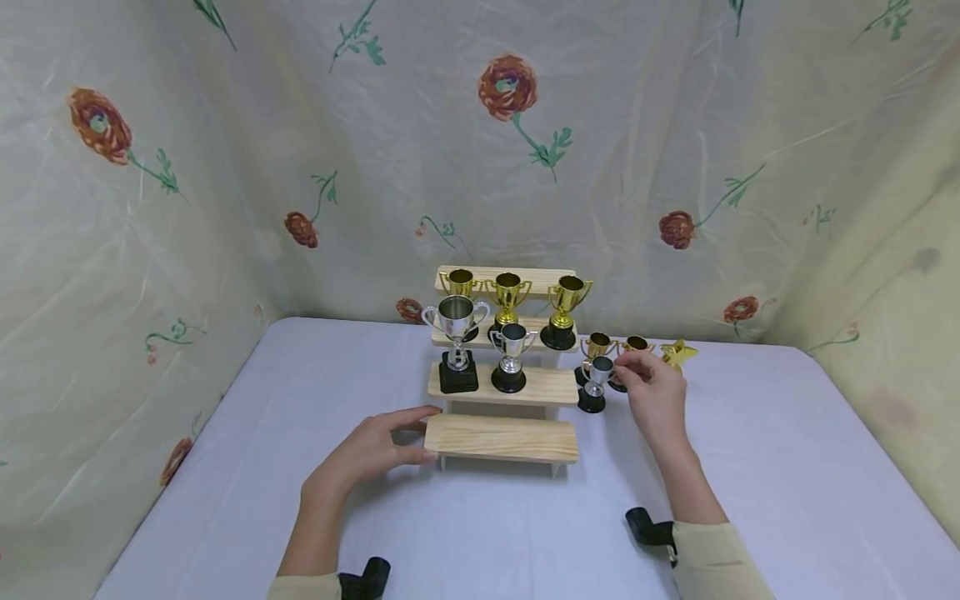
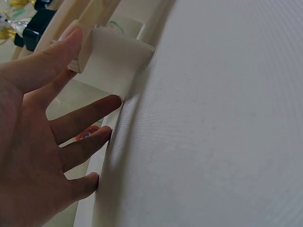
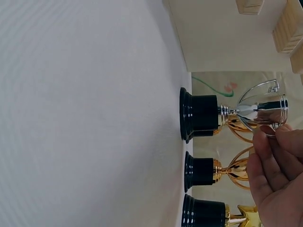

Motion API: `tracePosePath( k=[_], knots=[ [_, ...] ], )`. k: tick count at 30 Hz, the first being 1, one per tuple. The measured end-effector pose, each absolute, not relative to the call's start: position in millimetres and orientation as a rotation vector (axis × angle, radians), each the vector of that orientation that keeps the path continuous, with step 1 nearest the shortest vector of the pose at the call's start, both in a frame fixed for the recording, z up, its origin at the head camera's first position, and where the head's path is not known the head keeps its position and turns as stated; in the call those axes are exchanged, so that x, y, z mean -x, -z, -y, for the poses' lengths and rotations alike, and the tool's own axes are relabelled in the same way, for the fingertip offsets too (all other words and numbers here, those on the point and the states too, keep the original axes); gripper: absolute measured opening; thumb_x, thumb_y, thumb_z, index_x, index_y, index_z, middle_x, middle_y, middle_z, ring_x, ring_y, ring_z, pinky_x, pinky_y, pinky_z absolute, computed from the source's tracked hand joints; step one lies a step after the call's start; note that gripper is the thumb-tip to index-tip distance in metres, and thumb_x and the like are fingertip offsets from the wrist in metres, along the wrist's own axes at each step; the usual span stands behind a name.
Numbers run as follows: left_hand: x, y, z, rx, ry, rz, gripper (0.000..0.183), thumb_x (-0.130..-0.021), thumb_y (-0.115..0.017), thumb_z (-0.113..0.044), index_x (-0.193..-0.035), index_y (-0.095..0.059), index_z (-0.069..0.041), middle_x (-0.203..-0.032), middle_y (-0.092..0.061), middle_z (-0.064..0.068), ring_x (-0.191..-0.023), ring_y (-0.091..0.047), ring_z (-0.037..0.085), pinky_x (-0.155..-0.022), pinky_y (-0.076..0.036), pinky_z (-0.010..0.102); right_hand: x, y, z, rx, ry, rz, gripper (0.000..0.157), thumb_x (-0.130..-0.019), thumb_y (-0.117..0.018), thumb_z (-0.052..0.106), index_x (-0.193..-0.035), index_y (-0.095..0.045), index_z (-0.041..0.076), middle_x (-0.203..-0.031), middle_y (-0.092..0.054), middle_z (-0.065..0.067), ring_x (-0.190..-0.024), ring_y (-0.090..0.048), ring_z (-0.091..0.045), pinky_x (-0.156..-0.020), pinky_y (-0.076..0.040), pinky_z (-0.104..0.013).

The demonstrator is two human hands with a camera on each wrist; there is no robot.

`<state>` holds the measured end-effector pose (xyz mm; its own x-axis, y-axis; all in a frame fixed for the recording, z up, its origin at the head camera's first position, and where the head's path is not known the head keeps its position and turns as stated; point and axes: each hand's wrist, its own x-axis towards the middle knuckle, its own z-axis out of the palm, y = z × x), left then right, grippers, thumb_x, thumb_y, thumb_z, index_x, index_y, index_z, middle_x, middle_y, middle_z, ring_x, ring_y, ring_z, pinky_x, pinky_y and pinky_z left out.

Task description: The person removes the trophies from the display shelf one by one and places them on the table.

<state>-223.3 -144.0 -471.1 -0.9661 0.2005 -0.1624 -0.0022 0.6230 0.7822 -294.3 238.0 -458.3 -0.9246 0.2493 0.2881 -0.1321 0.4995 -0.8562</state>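
Note:
My left hand [image 1: 367,450] is at the left end of the lowest step of a wooden tiered stand [image 1: 501,438]. Its thumb and index finger hold the board's end, while the other fingers spread down toward the table in the left wrist view. A small silver trophy cup [image 1: 597,377] on a black base stands upright right of the stand. My right hand [image 1: 657,392] pinches its near handle between thumb and fingertips. Two silver trophies, a larger one [image 1: 457,358] and a smaller one [image 1: 510,358], stand on the second step.
Gold trophies [image 1: 562,304] line the step above, with a bare top board [image 1: 532,277] behind them. Small gold cups [image 3: 201,171] and a gold star trophy [image 1: 678,352] stand behind my right hand. White cloth covers the table [image 1: 787,467]; a floral curtain [image 1: 615,125] hangs behind.

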Motion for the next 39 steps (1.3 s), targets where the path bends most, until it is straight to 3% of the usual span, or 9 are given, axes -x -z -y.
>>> tracePosePath(
  k=[7,16,30,39],
  knots=[
    [223.8,471.6,143.5,-0.155,-1.250,-2.618,0.061,-0.075,-0.083,-0.041,-0.131,-0.060,-0.046,-0.124,-0.070,-0.004,-0.136,-0.050,0.027,-0.111,-0.033,0.065,296.7,460.7,-238.2,0.089,-1.408,2.376,0.009,-0.093,-0.064,-0.001,-0.100,-0.069,-0.003,-0.097,-0.072,-0.020,-0.079,-0.071,-0.018,-0.073,-0.060,-0.026],
    [224.3,471.2,143.1,-0.170,-1.250,-2.623,0.061,-0.076,-0.082,-0.041,-0.133,-0.060,-0.044,-0.125,-0.070,-0.002,-0.135,-0.051,0.029,-0.111,-0.034,0.065,294.7,461.0,-237.5,0.060,-1.465,2.354,0.010,-0.093,-0.064,-0.001,-0.101,-0.069,-0.005,-0.098,-0.071,-0.024,-0.072,-0.067,-0.001,-0.070,-0.058,-0.019],
    [224.9,472.9,142.1,-0.168,-1.243,-2.625,0.061,-0.076,-0.082,-0.040,-0.133,-0.060,-0.045,-0.125,-0.070,-0.002,-0.135,-0.051,0.029,-0.110,-0.034,0.066,296.0,463.0,-240.1,0.054,-1.450,2.376,0.011,-0.094,-0.063,0.001,-0.103,-0.068,-0.003,-0.098,-0.071,-0.021,-0.074,-0.070,-0.009,-0.073,-0.060,-0.025],
    [224.9,473.0,143.3,-0.170,-1.263,-2.626,0.060,-0.076,-0.082,-0.040,-0.132,-0.060,-0.046,-0.125,-0.070,-0.003,-0.135,-0.051,0.027,-0.111,-0.034,0.065,295.6,458.7,-244.2,0.009,-1.425,2.402,0.020,-0.095,-0.061,0.001,-0.113,-0.067,-0.003,-0.106,-0.071,-0.022,-0.076,-0.071,-0.013,-0.073,-0.060,-0.027]
  ],
)
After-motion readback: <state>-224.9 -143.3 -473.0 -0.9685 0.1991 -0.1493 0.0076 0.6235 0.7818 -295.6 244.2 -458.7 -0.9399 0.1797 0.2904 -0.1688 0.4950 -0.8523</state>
